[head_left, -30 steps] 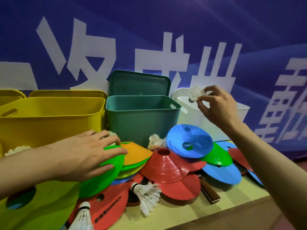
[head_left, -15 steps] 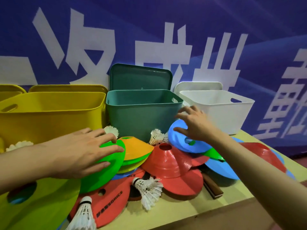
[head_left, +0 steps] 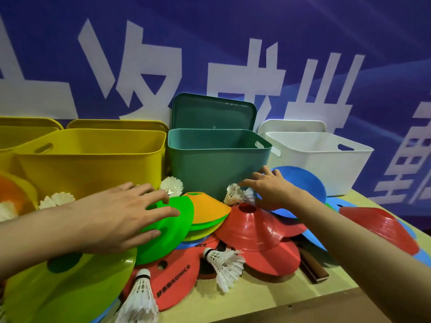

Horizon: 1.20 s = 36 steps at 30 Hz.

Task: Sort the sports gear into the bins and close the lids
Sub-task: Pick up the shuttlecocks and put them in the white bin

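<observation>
Three open bins stand at the back of the table: yellow (head_left: 91,159), teal (head_left: 217,164) and white (head_left: 319,164). In front lies a pile of flat cones and shuttlecocks. My left hand (head_left: 121,217) rests with spread fingers on a bright green cone (head_left: 170,229). My right hand (head_left: 272,192) reaches low in front of the teal bin, and its straight fingertips touch a shuttlecock (head_left: 234,197) there. Other shuttlecocks lie at the yellow bin's foot (head_left: 172,186) and near the front edge (head_left: 224,264). An orange cone (head_left: 205,206) and a red cone (head_left: 254,227) lie between my hands.
The lids lean on the blue banner wall behind the bins: teal (head_left: 214,110), white (head_left: 291,125), yellow (head_left: 116,123). A blue cone (head_left: 300,183) sits under my right wrist. A red paddle (head_left: 172,280) and a wooden handle (head_left: 312,266) lie by the table's front edge (head_left: 256,304).
My right hand held a shuttlecock over the white bin, then came down empty and moved left to the shuttlecock by the teal bin. My left hand stayed on the green cone.
</observation>
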Tool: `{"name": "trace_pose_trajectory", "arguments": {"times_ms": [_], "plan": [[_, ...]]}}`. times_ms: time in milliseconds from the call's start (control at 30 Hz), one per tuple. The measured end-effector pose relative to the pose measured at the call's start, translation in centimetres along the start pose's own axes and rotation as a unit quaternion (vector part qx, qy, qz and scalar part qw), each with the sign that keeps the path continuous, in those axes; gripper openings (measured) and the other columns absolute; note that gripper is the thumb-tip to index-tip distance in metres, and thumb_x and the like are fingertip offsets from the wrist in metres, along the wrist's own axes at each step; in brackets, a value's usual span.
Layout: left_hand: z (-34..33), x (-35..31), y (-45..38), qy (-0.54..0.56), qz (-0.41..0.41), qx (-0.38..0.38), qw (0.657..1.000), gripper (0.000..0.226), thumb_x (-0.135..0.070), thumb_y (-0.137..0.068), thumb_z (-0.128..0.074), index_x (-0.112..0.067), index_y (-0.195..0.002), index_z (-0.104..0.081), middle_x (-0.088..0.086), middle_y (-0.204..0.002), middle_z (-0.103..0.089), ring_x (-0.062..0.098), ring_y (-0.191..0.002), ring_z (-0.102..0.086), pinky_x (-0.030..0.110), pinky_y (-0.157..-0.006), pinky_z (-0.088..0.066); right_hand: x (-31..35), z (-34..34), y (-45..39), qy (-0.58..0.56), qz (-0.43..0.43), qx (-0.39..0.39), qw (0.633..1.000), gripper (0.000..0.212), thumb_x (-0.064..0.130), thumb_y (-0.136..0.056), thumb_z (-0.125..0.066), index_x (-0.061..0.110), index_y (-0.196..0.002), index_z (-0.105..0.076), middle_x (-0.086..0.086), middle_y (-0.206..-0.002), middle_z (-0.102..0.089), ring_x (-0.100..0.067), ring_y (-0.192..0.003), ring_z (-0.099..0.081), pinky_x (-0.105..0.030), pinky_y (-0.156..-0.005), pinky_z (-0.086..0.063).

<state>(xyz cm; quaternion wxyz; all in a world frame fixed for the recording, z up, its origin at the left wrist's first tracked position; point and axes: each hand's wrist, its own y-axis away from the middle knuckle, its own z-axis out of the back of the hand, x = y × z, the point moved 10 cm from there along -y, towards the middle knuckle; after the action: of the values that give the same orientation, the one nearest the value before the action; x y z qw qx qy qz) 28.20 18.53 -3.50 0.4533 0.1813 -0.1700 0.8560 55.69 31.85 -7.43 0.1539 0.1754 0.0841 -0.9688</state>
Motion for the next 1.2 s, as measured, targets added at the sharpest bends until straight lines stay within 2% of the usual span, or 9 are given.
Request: {"name": "trace_pose_trajectory", "arguments": {"times_ms": [400,567,700,800,933,1033,1067,1133,1200], "plan": [[-0.9,0.9,1.1,-0.022,0.030,0.044,0.998,0.050,-0.062,-0.101,-0.032,-0.039,-0.141,-0.050,-0.004,-0.129,-0.060,0.016,-0.108,-0.064,0.036,-0.081,-0.057,-0.7,-1.5,-0.2,0.004,-0.019,0.020,1.000,0.066,0.048,-0.097,-0.060,0.044,-0.155,-0.031,0.006,-0.133,-0.061,-0.027,-0.127,-0.035,-0.054,-0.100,-0.036],[-1.3,0.0,0.7,0.006,0.022,0.079,0.997,0.060,-0.068,-0.098,-0.009,-0.047,-0.153,-0.018,-0.006,-0.155,-0.036,0.017,-0.137,-0.042,0.039,-0.109,-0.039,-1.2,-1.9,-0.7,-0.075,-0.009,-0.025,0.997,0.051,0.048,-0.094,-0.068,0.045,-0.140,-0.047,0.016,-0.121,-0.066,-0.023,-0.117,-0.036,-0.045,-0.090,-0.035],[-1.1,0.4,0.8,-0.017,0.030,0.090,0.995,0.051,-0.064,-0.099,-0.031,-0.041,-0.142,-0.047,-0.005,-0.131,-0.060,0.017,-0.111,-0.064,0.037,-0.085,-0.057,-1.4,-1.9,-0.5,-0.124,-0.004,-0.059,0.990,0.037,0.048,-0.094,-0.068,0.042,-0.130,-0.056,0.020,-0.110,-0.068,-0.020,-0.115,-0.038,-0.041,-0.086,-0.029],[-1.3,0.4,0.7,-0.005,0.027,0.077,0.997,0.050,-0.063,-0.098,-0.034,-0.041,-0.139,-0.052,-0.005,-0.126,-0.062,0.015,-0.106,-0.066,0.036,-0.081,-0.060,-0.9,-1.7,-0.3,-0.129,0.012,-0.077,0.989,0.033,0.048,-0.095,-0.067,0.040,-0.126,-0.060,0.018,-0.108,-0.068,-0.019,-0.111,-0.040,-0.042,-0.090,-0.032],[-0.7,-0.4,0.2,-0.009,0.012,0.082,0.997,0.054,-0.065,-0.101,-0.021,-0.046,-0.152,-0.026,-0.006,-0.150,-0.043,0.016,-0.133,-0.049,0.041,-0.106,-0.046,-0.2,-1.0,0.1,-0.133,0.049,-0.125,0.982,0.027,0.044,-0.093,-0.069,0.038,-0.119,-0.064,0.018,-0.112,-0.070,-0.018,-0.107,-0.049,-0.048,-0.100,-0.034],[-1.4,0.1,0.5,0.009,0.043,0.138,0.989,0.052,-0.065,-0.100,-0.029,-0.043,-0.147,-0.039,-0.005,-0.139,-0.055,0.016,-0.119,-0.059,0.039,-0.093,-0.055,-0.2,-0.8,0.1,-0.153,0.051,-0.138,0.977,0.021,0.032,-0.094,-0.069,0.032,-0.115,-0.067,0.015,-0.107,-0.071,-0.014,-0.098,-0.065,-0.052,-0.114,-0.023],[-1.4,0.2,0.3,-0.004,0.040,0.116,0.992,0.052,-0.065,-0.100,-0.030,-0.043,-0.147,-0.038,-0.006,-0.139,-0.055,0.015,-0.119,-0.059,0.038,-0.093,-0.054,-0.2,-0.8,0.1,-0.159,0.053,-0.144,0.975,0.021,0.028,-0.094,-0.070,0.029,-0.114,-0.069,0.013,-0.105,-0.072,-0.015,-0.094,-0.067,-0.053,-0.117,-0.022],[-1.6,-0.2,0.0,-0.007,0.025,0.095,0.995,0.055,-0.066,-0.101,-0.019,-0.048,-0.153,-0.019,-0.007,-0.154,-0.036,0.015,-0.135,-0.043,0.038,-0.108,-0.042,0.0,-0.9,0.1,-0.170,0.069,-0.144,0.972,0.023,0.021,-0.091,-0.072,0.024,-0.114,-0.071,0.007,-0.102,-0.073,-0.019,-0.090,-0.069,-0.052,-0.114,-0.031],[-1.9,-0.8,-0.1,0.014,0.023,0.103,0.994,0.058,-0.067,-0.098,-0.009,-0.050,-0.153,-0.003,-0.009,-0.161,-0.020,0.013,-0.143,-0.028,0.036,-0.116,-0.030,0.3,-0.9,0.0,-0.196,0.083,-0.122,0.970,0.027,0.019,-0.090,-0.073,0.023,-0.116,-0.071,0.002,-0.103,-0.073,-0.022,-0.088,-0.068,-0.043,-0.099,-0.048]]}}
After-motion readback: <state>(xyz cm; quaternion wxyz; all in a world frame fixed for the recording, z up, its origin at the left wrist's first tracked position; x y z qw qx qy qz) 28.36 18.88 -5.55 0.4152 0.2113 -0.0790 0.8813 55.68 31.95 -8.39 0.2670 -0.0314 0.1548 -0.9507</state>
